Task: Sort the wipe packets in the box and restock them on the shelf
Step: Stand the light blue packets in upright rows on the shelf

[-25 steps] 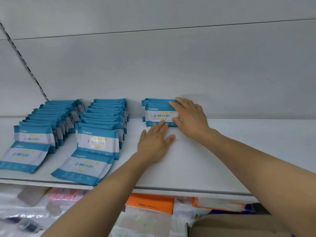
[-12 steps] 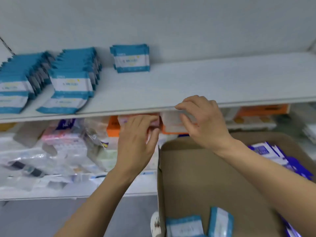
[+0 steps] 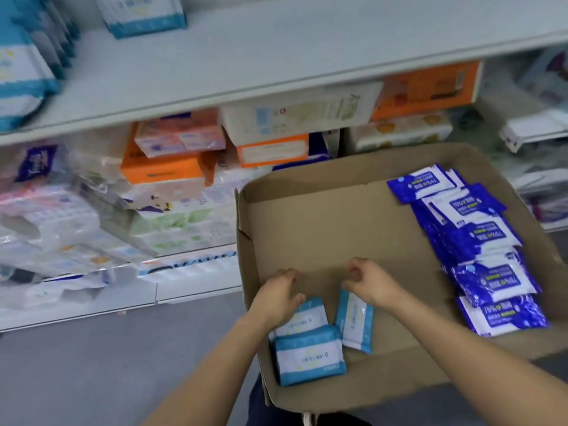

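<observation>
**Cardboard, glossy film and a matt shelf**

Your box is plain brown cardboard, matt and a little rough, with a torn nick in its left wall. The dark blue packets along its right side are slick plastic film that catches the light. The light blue packets near your wrists look like smooth plastic film with a softer sheen. The shelf above is a smooth, matt pale surface. Below it, clear glossy wrap covers the soft packs, beside orange cartons of printed card.

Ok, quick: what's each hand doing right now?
Left hand: fingers curled over the light-blue packet, grip not clear.
Right hand: fingers loosely curled above another packet, holding nothing.
</observation>
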Motion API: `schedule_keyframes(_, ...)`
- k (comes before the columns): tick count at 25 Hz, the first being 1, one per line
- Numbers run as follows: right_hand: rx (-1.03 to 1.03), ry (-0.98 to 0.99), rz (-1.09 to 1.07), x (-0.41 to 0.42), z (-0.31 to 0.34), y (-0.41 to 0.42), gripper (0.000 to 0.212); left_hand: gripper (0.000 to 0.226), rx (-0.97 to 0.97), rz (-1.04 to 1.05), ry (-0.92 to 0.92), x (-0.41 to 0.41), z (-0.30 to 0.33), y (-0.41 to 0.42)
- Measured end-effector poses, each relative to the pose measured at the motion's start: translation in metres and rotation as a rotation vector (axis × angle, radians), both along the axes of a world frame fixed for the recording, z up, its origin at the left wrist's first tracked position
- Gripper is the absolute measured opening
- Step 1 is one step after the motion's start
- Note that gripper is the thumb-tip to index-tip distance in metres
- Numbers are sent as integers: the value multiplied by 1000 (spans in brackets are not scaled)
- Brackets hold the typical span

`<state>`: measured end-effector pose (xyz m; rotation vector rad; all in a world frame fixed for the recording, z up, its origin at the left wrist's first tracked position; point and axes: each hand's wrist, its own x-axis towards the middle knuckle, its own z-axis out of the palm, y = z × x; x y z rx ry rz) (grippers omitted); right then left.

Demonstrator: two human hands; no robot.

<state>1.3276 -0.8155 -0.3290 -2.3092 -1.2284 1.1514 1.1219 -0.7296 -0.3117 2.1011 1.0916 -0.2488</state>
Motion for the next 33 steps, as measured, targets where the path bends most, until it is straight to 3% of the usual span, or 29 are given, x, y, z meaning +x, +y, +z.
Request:
schedule_keyframes(3,-194,23,-248,7,-42,-32,47,56,-76,-45,191,4,-30,-10)
schedule_keyframes(8,-226,109,-569,-6,-72,-47,64,52,17,-137,344,13,-47,-14)
schedule_keyframes(11,-216,158,-665,-16,-76,-39,59,51,39,-253,451,17,-49,-14)
schedule_keyframes(13,-225,225,-676,-23,-70,-35,42,50,-30,-279,474,15,-52,-12)
schedule_keyframes(16,-243,241,-566,-26,-55,-28,14,46,-110,-248,400,12,-50,-2)
schedule_keyframes(26,-179,426,-347,-46,-34,-4,32,32,-145,362,-28,-3,-2,26)
schedule_keyframes(33,143,634,-365,-17,45,42,14,18,-225,558,-321,-14,52,51)
